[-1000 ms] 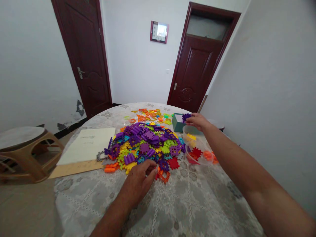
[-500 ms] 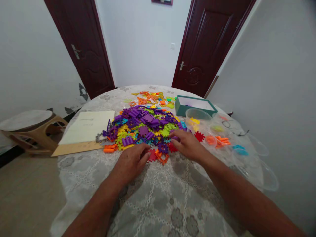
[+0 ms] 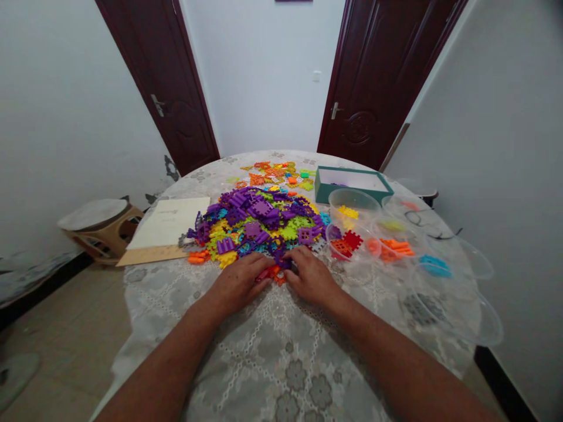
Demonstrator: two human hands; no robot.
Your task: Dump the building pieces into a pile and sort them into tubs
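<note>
A mound of toothed plastic building pieces [image 3: 259,214], mostly purple with lime, yellow and blue, lies on the table. At its near edge, my left hand [image 3: 240,278] has thumb and fingers closed around a red toothed building piece [image 3: 264,274]. Just to the right, my right hand [image 3: 312,275] is curled with fingers and thumb close together; a dark bit shows between them, too small to name. Between both hands lie a purple toothed piece [image 3: 281,259] and an orange piece [image 3: 279,275], partly covered by fingers.
Clear round tubs on the right hold sorted pieces: red [image 3: 347,245], yellow [image 3: 348,212], orange [image 3: 396,249], blue [image 3: 435,265] and grey [image 3: 423,309]. Behind them stands a green box [image 3: 328,191]. Cream paper [image 3: 169,223] lies left; orange pieces [image 3: 268,173] are scattered behind the mound.
My right hand has come left and nearer, beside my left hand. Red pieces now show in the clear tub at right. The view has shifted slightly.
</note>
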